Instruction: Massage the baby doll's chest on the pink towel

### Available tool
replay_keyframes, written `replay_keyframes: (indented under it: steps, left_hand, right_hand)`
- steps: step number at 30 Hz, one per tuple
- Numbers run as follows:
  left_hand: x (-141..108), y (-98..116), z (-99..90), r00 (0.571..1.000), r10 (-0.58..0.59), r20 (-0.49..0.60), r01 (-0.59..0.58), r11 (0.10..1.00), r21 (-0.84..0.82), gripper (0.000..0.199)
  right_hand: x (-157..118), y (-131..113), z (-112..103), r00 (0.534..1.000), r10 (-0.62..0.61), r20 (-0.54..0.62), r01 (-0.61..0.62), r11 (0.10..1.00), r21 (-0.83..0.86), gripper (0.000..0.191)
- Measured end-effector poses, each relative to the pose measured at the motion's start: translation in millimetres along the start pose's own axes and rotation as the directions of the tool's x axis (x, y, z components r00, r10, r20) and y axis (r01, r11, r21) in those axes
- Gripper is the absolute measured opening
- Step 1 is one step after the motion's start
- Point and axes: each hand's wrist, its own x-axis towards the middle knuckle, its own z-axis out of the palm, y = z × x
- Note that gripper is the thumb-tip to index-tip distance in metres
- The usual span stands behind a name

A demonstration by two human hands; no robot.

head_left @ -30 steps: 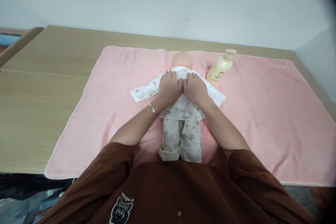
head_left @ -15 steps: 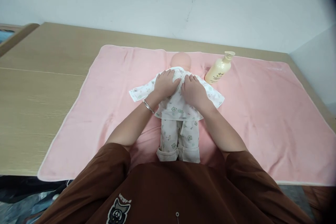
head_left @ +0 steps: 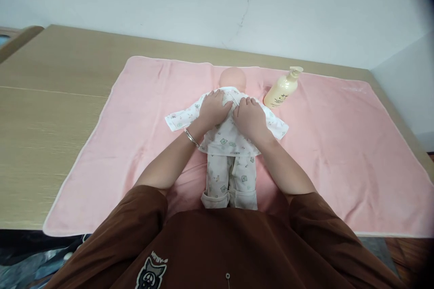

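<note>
A baby doll (head_left: 232, 78) in a white printed top (head_left: 225, 141) and matching trousers (head_left: 217, 176) lies on a pink blanket (head_left: 135, 113), its head toward the wall and its sleeves spread out. My left hand (head_left: 214, 110) rests flat on the upper left of the top, thumb apart from the fingers. On the upper right of the top lies my right hand (head_left: 250, 117), palm down, its fingers slightly bent over the cloth. Neither hand grips anything that shows. The doll's face is not visible.
A cream pump bottle (head_left: 281, 91) lies tilted on the blanket, right of the doll's head. The blanket covers much of a wooden table (head_left: 50, 122). A pale wall (head_left: 152, 0) rises behind the table's back edge.
The view has shifted very slightly. Both hands keep the same places on the doll's top, and the doll and bottle have not visibly moved.
</note>
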Motion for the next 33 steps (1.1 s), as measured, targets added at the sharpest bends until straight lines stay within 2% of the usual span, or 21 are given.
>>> replay_keyframes:
  steps: [4, 7, 11, 14, 18, 23, 28, 33]
  left_hand:
    - [-2, 3, 2.5, 0.998, -0.01, -0.067, 0.01, 1.0, 0.007, 0.026]
    - [-12, 14, 6.4, 0.991, -0.016, -0.131, 0.018, 1.0, 0.01, 0.021]
    - [-22, 26, 8.4, 0.987, 0.046, -0.156, -0.041, 0.998, 0.04, 0.028]
    - [-24, 28, 7.8, 0.987, 0.049, -0.154, -0.039, 0.997, 0.066, 0.029]
    - [-21, 26, 4.1, 0.988, 0.033, -0.149, -0.015, 0.992, 0.124, 0.025]
    - [-13, 22, -5.1, 0.996, -0.027, -0.082, 0.041, 0.984, 0.175, 0.016]
    - [-6, 18, -13.3, 0.998, -0.06, 0.002, 0.059, 0.984, 0.168, 0.02]
    - [-3, 15, -9.8, 1.0, -0.024, -0.003, 0.024, 0.981, 0.194, 0.028]
  right_hand:
    - [1, 0, -7, 0.998, 0.011, 0.055, -0.01, 1.0, -0.014, 0.041]
    - [16, 18, -7, 0.995, -0.022, 0.092, 0.015, 0.997, 0.082, 0.041]
    - [30, 38, -5, 0.99, -0.054, 0.132, 0.026, 0.978, 0.207, 0.043]
    - [30, 39, 1, 0.993, -0.055, 0.107, 0.033, 0.98, 0.194, 0.046]
    - [25, 28, 5, 0.995, -0.03, 0.092, 0.019, 0.993, 0.117, 0.053]
    - [12, 11, -10, 0.995, -0.026, 0.096, 0.026, 1.0, 0.004, 0.043]
    - [9, 12, -26, 0.984, 0.006, 0.18, -0.014, 0.999, 0.042, 0.028]
    - [22, 25, -17, 0.987, 0.006, 0.158, -0.023, 0.994, 0.103, 0.032]
